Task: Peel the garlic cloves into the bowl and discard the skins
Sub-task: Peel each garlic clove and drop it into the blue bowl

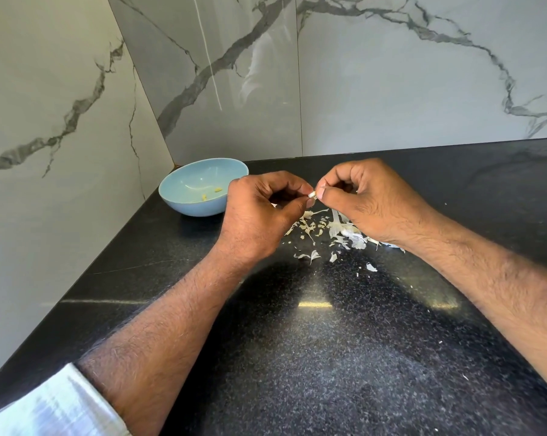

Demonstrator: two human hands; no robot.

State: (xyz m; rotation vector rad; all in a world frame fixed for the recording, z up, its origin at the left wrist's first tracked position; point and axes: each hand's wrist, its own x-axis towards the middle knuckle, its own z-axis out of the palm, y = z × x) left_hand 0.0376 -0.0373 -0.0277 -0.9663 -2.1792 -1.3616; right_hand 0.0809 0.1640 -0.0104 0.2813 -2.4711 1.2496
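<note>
Fingertips (310,201) of your left hand (259,215) and right hand (369,202) pinch one garlic clove (311,194) mid-frame, probably to tear skin over the skins (338,231) already piled below; the bowl (199,187), left of centre, holds peeled pieces.

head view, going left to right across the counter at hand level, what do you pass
blue bowl with a few peeled bits inside → left hand → small garlic clove pinched between both hands → right hand. The loose skins lie below and between the hands, so they are left out.
</note>
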